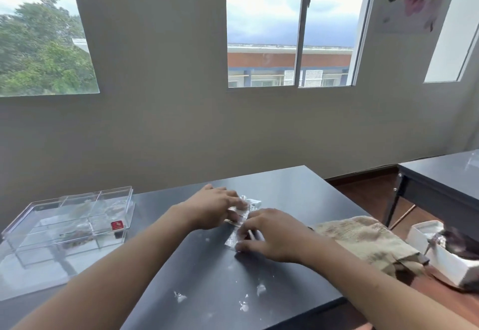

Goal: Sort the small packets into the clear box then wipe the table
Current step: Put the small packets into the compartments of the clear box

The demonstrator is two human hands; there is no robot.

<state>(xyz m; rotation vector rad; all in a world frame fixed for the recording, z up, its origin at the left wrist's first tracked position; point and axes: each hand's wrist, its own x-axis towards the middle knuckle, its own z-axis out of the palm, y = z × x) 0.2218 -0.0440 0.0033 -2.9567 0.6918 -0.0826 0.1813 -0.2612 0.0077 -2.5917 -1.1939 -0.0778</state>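
The clear, compartmented plastic box (70, 223) sat open at the table's left. Mid-table, the left hand (215, 206) pressed loosely spread fingers on small silvery packets (245, 207); the right hand (269, 233) pinched one. Better to gather them together, lifting cleanly before carrying left.

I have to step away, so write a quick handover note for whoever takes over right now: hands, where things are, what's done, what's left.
Left hand: pressing on the silvery packets in the middle of the black table.
Right hand: fingers down on the near end of the same packets; whether it is gripping one is unclear.
Clear box: open, at the left end of the table, with some items already in its compartments.
Cloth: lying unused at the right edge.
White specks are scattered on the near part of the table.
Left to do: move the remaining packets into the box, then wipe the table.
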